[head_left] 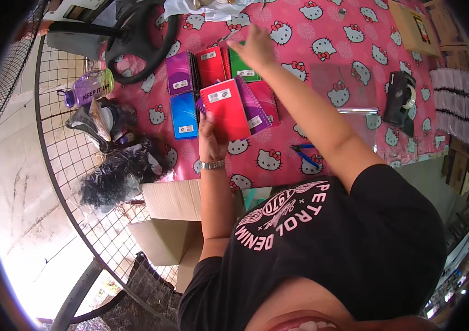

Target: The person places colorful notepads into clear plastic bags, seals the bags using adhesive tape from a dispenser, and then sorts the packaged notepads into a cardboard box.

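Observation:
My left hand [209, 138] is closed around the lower left edge of a red spiral notebook [230, 117], which has a white label near its top. Partly behind it lies a purple spiral notebook [257, 122]. At the far side, my right hand [257, 51] is stretched out above a green notebook [239, 67], thumb apart from the fingers. By its thumb lies a small greyish item [227, 36] too unclear to name. Other spiral notebooks lie around these: purple [179, 70], red [210, 62], blue [183, 115] and pink [269, 103].
A steering wheel [169, 41], a purple-green bottle [88, 88] and black plastic bags [116, 174] sit at the left. Blue-handled pliers [307, 156] and a tape dispenser [398, 102] lie to the right. An open cardboard box [160, 240] stands below the pink-covered table [322, 74].

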### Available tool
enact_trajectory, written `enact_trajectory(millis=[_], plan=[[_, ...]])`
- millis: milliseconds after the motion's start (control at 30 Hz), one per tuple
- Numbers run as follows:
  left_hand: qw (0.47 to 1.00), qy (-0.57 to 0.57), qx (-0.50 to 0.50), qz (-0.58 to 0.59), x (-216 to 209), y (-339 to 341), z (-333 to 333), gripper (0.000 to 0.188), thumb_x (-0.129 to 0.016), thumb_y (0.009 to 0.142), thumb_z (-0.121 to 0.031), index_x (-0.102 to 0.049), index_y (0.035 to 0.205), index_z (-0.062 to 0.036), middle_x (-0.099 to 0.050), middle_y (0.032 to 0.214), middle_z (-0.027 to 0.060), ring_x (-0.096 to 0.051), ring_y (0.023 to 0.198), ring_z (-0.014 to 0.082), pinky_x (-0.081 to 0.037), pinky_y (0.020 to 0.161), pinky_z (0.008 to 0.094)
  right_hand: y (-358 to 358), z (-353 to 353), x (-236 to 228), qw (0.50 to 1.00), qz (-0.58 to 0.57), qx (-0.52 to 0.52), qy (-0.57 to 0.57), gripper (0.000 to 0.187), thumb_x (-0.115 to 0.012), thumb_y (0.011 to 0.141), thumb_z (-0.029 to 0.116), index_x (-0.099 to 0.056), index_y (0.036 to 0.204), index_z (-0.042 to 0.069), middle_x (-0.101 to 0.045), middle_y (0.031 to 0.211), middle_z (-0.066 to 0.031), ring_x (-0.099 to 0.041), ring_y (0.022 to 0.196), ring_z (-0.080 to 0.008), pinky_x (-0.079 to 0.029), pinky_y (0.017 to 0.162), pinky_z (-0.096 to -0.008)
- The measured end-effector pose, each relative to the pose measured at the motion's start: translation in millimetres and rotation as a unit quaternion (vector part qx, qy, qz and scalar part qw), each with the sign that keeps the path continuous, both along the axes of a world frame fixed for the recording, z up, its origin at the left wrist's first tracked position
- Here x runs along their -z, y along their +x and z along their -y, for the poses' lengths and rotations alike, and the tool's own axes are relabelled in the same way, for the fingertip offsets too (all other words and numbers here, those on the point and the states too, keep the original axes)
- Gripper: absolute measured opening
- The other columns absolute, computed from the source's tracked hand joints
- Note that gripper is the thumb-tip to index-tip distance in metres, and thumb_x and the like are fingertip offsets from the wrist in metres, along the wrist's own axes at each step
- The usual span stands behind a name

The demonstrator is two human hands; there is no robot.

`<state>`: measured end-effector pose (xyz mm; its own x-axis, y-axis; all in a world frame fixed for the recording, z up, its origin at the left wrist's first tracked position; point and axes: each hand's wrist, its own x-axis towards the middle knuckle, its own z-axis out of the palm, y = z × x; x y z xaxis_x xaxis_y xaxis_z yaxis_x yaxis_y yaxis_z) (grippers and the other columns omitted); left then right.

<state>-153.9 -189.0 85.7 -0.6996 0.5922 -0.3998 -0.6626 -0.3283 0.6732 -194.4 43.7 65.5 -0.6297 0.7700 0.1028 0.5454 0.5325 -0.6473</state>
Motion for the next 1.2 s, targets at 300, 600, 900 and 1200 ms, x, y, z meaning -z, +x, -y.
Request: enact_trajectory(millis=[300, 600, 900, 1200], plan=[[0.987, 0.038, -0.06, 0.143, 27.3, 46.1, 15.2, 0.035, -0.051, 0.093, -0.021, -0.048, 0.125, -0.0091, -0.057, 0.122, 0.0061, -0.059, 0.106, 0.0223, -0.05, 0.087, 0.0419, 39.8, -68.6, 55.8, 0.993, 0.034, -0.056, -0.097, 0.034, -0.068, 0.08, 0.034, -0.066, 0.092, 0.003, -0.067, 0.088, -0.0173, -0.064, 0.081, -0.0338, -0.051, 0.075, -0.0413], [0.981, 0.159, -0.03, 0.102, 29.0, 100.7, 7.1, 0.042, -0.044, 0.094, -0.026, -0.044, 0.134, -0.0139, -0.05, 0.132, 0.0072, -0.051, 0.118, 0.0249, -0.039, 0.102, 0.0449, 107.2, 42.6, -118.6, 0.741, 0.114, -0.661, -0.007, 0.032, -0.055, 0.087, 0.019, -0.058, 0.119, 0.02, -0.064, 0.097, -0.0137, -0.062, 0.091, -0.0337, -0.048, 0.081, -0.0451], [0.99, -0.071, -0.113, 0.05, 38.4, 137.7, 35.1, 0.035, -0.057, 0.091, -0.029, -0.054, 0.117, -0.0055, -0.065, 0.106, 0.0073, -0.065, 0.091, 0.0224, -0.056, 0.078, 0.0395, 109.0, 50.1, -28.1, 0.934, -0.008, -0.331, 0.134, 0.037, -0.065, 0.08, 0.026, -0.058, 0.114, 0.012, -0.056, 0.106, -0.0071, -0.054, 0.104, -0.0264, -0.044, 0.087, -0.0445], [0.971, -0.046, -0.166, 0.168, 40.5, 155.0, 68.8, 0.036, -0.06, 0.087, -0.024, -0.054, 0.117, -0.0061, -0.063, 0.108, 0.008, -0.063, 0.095, 0.0226, -0.052, 0.083, 0.0393, 42.7, -2.7, 28.2, 0.805, 0.09, -0.585, 0.037, 0.05, -0.079, 0.065, 0.023, -0.054, 0.107, 0.013, -0.054, 0.117, -0.0039, -0.05, 0.113, -0.0257, -0.042, 0.088, -0.0427]])
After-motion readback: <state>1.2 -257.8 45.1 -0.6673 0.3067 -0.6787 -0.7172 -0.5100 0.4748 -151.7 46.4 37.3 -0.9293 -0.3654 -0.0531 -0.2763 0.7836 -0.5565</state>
